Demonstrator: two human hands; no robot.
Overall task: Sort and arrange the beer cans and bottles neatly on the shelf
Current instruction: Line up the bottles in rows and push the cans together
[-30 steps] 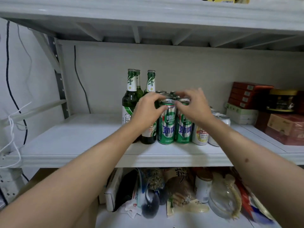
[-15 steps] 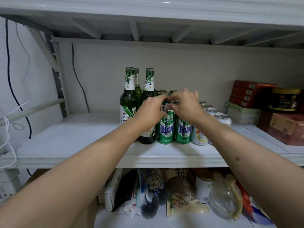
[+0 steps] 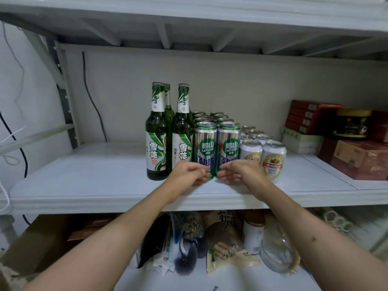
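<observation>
Reaching low at the shelf's [image 3: 100, 185] front edge, the left hand [image 3: 186, 173] and right hand [image 3: 239, 172] hang loosely curled, gripping nothing. Behind them stand two green cans [image 3: 217, 143], green bottles [image 3: 168, 131] toward the left end, silver cans [image 3: 262, 156] toward the right.

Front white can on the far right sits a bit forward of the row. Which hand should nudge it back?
Right, probably. The right hand sits low in front of the green cans, right beside that white can. The left hand is farther off, by the bottles.
</observation>
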